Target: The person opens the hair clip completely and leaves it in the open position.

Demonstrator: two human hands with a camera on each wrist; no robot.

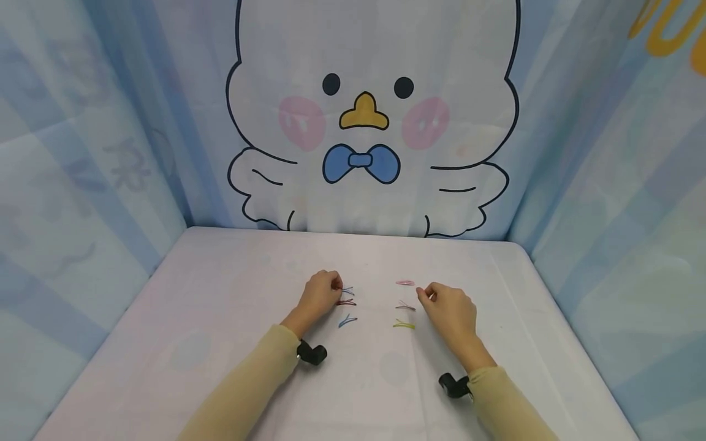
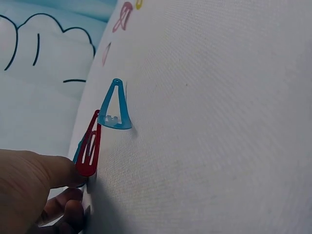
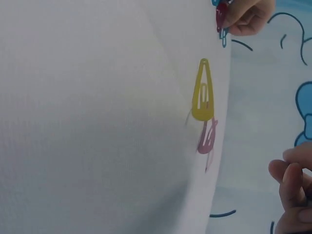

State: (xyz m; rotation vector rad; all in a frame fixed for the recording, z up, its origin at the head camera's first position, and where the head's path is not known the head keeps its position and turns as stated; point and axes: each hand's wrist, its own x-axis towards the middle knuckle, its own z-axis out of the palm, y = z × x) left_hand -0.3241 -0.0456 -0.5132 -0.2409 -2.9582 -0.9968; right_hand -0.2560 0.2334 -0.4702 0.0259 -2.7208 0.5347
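Observation:
My left hand (image 1: 322,292) pinches the wide end of the far blue hair clip (image 1: 347,290) at the table's left column. Nearer me in that column lie a red hair clip (image 2: 89,148) and another blue hair clip (image 2: 116,107), both spread apart. My right hand (image 1: 451,308) is raised beside the far pink hair clip (image 1: 405,283), loosely curled and apart from it, with nothing visible in the fingers. Below that clip lie a second pink hair clip (image 3: 207,139) and a yellow hair clip (image 3: 203,95), each with its arms spread.
A white cloth covers the table (image 1: 220,263). Behind it hangs a curtain (image 1: 358,202) printed with a bird, and pale blue curtains close both sides. Black wrist cameras (image 1: 312,353) sit on both wrists.

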